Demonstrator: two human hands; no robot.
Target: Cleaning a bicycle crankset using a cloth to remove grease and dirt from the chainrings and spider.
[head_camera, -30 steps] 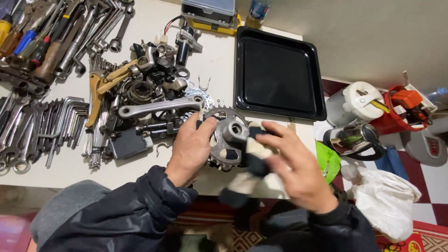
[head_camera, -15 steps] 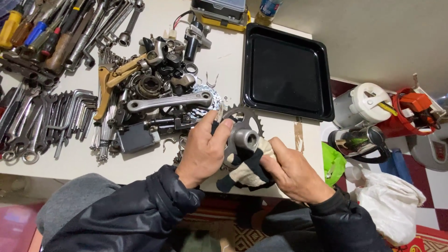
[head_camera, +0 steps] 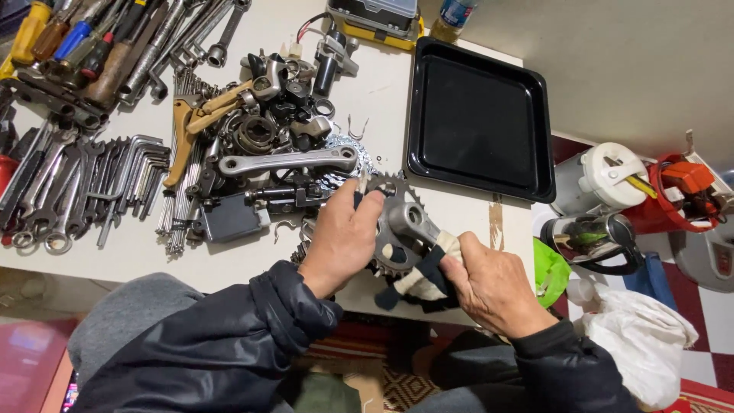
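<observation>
I see my left hand (head_camera: 344, 237) gripping the toothed chainring of a bicycle crankset (head_camera: 397, 226), fingers curled over its upper rim, with the part held just above the near edge of the worktop (head_camera: 428, 206). My right hand (head_camera: 489, 287) is closed around a cream and dark rag (head_camera: 424, 275), which is pressed against the silver crank arm where it runs down and right from the ring's centre. The crankset sits between the two hands, touching both.

Left of my left hand and right up against it lies a dense heap of metal bike parts (head_camera: 267, 145), topped by a loose silver crank arm (head_camera: 287, 162). Further left are rows of hex keys (head_camera: 141, 164) and wrenches (head_camera: 46, 199), and screwdrivers (head_camera: 69, 46) lie toward the far left corner. There is little bare worktop on that side.

Beyond the crankset, near it but not touching, sits a black tray (head_camera: 535, 122), reaching nearly to the worktop's right edge. A narrow bare strip runs between the tray and the parts heap. Past the right edge, lower down, stand a white and red machine (head_camera: 612, 176), a green container (head_camera: 552, 271) and a white bag (head_camera: 642, 336).
</observation>
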